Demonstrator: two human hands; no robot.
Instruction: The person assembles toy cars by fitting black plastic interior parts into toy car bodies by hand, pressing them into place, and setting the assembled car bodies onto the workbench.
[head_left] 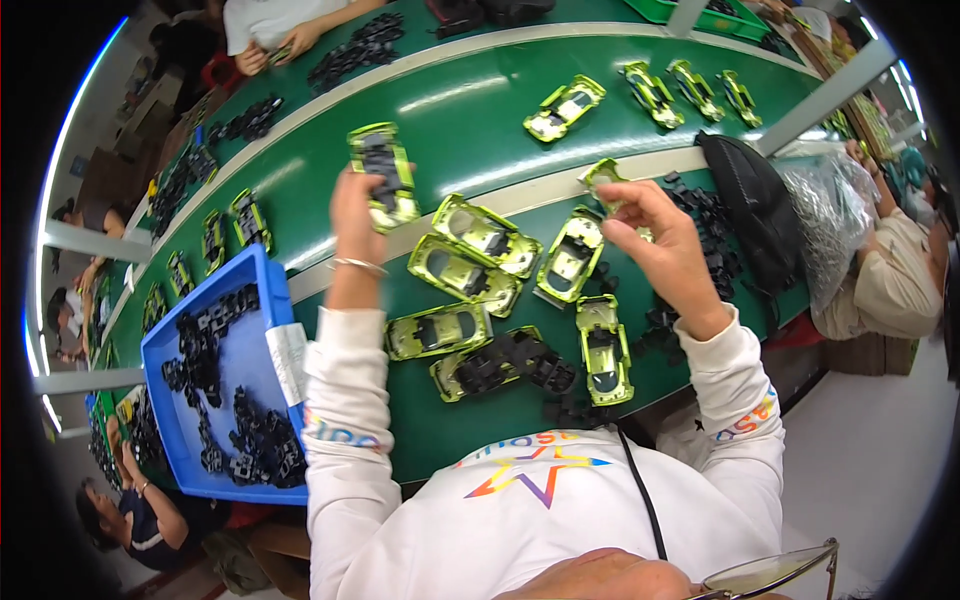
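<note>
My left hand (pixel 352 215) grips a lime-green toy car body (pixel 398 205) with black parts inside, over the green conveyor belt near its edge. On the right, my right hand (pixel 662 235) has its fingers closed on another lime-green toy car body (pixel 602 172), mostly hidden behind the fingers. Between my hands, several lime-green car bodies (pixel 480 235) lie on the table, some overlapping. One car body (pixel 602 350) sits apart at the near right. Black chassis parts (pixel 505 360) rest on a car body at the front of the group.
A blue bin (pixel 290 300) with black parts stands at the left. More car bodies (pixel 565 108) sit along the belt (pixel 460 150). Loose black parts (pixel 715 235), a black bag (pixel 750 200) and clear plastic bags (pixel 825 215) are at the right. Other people work around the line.
</note>
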